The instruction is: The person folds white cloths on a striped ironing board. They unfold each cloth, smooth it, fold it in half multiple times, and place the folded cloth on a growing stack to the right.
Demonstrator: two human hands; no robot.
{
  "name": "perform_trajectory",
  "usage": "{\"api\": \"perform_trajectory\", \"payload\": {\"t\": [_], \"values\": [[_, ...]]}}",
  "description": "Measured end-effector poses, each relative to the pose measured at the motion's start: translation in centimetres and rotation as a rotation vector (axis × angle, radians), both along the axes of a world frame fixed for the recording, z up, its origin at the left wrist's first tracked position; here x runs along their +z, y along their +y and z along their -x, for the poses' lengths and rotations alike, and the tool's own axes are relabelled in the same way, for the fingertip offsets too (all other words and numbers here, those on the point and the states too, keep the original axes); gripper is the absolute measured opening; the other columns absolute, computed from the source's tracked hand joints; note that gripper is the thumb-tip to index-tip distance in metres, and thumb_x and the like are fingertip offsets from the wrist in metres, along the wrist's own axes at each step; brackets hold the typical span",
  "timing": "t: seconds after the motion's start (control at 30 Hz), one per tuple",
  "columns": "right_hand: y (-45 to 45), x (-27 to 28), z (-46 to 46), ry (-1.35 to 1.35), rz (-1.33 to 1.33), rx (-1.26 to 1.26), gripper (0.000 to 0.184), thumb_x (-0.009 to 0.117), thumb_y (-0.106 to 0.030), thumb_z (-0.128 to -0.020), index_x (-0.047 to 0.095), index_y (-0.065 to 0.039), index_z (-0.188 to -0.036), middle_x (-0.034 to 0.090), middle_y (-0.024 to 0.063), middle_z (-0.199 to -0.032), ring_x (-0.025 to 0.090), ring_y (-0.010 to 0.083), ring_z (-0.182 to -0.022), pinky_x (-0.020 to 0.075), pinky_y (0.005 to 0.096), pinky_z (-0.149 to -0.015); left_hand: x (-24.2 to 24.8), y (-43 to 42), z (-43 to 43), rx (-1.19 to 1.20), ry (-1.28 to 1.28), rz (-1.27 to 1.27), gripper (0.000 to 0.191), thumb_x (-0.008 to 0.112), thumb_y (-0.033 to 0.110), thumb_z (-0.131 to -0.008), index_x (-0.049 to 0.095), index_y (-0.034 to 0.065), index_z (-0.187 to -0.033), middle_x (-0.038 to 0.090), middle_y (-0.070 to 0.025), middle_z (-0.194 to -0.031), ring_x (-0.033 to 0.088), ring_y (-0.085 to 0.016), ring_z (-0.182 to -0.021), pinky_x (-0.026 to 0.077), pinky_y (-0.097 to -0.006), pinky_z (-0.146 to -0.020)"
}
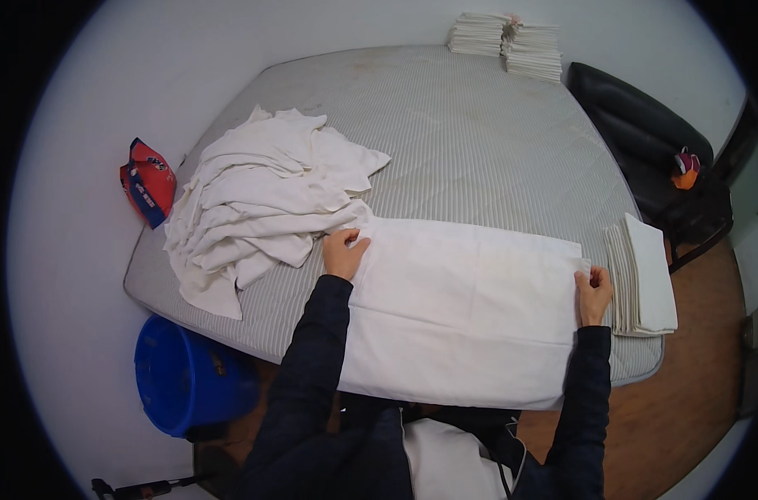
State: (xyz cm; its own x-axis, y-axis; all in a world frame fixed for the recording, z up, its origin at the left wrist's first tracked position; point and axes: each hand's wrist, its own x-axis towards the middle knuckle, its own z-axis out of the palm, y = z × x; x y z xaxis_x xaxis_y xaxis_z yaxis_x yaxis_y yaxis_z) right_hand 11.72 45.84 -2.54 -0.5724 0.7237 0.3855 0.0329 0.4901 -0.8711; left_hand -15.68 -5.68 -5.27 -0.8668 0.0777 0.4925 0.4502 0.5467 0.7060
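Observation:
A white cloth (460, 312) lies spread over the near edge of a striped mattress (441, 125), with faint creases across it. My left hand (344, 253) pinches its left side between thumb and fingers, beside a heap of crumpled white cloths (272, 187). On the cloth's right side, my right hand (594, 292) grips an edge near the upper corner, where two layers sit slightly offset. Just right of that hand stands a stack of folded white cloths (647, 281).
Neat stacks of folded white cloths (532, 50) stand at the mattress's far edge. A blue plastic bin (166, 375) is on the floor at left, below a red and blue bag (149, 181) by the wall. A black chair (641, 125) adjoins the right side.

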Motion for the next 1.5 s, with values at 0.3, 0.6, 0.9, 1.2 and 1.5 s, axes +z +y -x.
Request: {"api": "perform_trajectory", "payload": {"t": [0.3, 0.6, 0.9, 1.2, 1.5], "values": [[0.6, 4.2, -0.9, -0.083, -0.099, 0.002, 0.019, 0.078, -0.016, -0.091, 0.069, 0.001, -0.089, 0.061, -0.0040, -0.079, 0.053, 0.0066, -0.076, 0.0442, 0.0256, -0.067, 3.5, -0.9, 1.7, -0.012, -0.025, -0.230, 0.020, 0.081, 0.016, -0.089, 0.071, -0.0004, -0.095, 0.070, -0.0057, -0.102, 0.063, -0.016, -0.094, 0.052, -0.0295, -0.087], [0.8, 4.9, 5.0, -0.316, -0.059, 0.047, 0.026, 0.083, -0.014, -0.080, 0.062, 0.000, -0.074, 0.055, -0.0014, -0.067, 0.050, 0.0113, -0.062, 0.0404, 0.0310, -0.057, 2.4, -0.8, 5.8, -0.011, -0.383, -0.047, 0.017, 0.078, 0.013, -0.086, 0.073, -0.0033, -0.082, 0.067, 0.0024, -0.072, 0.056, -0.008, -0.066, 0.047, -0.0286, -0.064], [1.3, 6.5, 5.3, -0.331, 0.136, 0.214, 0.025, 0.078, -0.019, -0.087, 0.065, -0.004, -0.072, 0.054, -0.0052, -0.066, 0.045, 0.0050, -0.059, 0.0343, 0.0261, -0.053, 2.1, -0.9, 6.5, -0.121, -0.537, -0.202, 0.018, 0.078, 0.014, -0.089, 0.075, -0.0030, -0.087, 0.066, 0.0043, -0.075, 0.053, -0.006, -0.067, 0.044, -0.0252, -0.064], [1.1, 11.4, 0.8, -0.158, 0.135, 0.204, 0.019, 0.079, -0.019, -0.091, 0.074, -0.002, -0.083, 0.064, -0.0050, -0.076, 0.053, 0.0039, -0.070, 0.0414, 0.0233, -0.064, 9.6, -2.8, 1.6, -0.309, -0.469, -0.592, 0.020, 0.074, 0.013, -0.097, 0.077, -0.0035, -0.109, 0.073, 0.0005, -0.093, 0.059, -0.005, -0.079, 0.047, -0.0209, -0.074], [-2.8, 20.6, -8.6, 0.087, -0.114, 0.383, 0.011, 0.075, -0.010, -0.094, 0.076, 0.002, -0.093, 0.071, -0.0010, -0.088, 0.060, 0.0051, -0.077, 0.0455, 0.0201, -0.074, 20.6, -6.5, -8.5, -0.373, -0.127, -0.597, 0.019, 0.076, 0.009, -0.095, 0.077, -0.0043, -0.108, 0.074, -0.0043, -0.108, 0.061, -0.010, -0.096, 0.046, -0.0244, -0.090]]}}
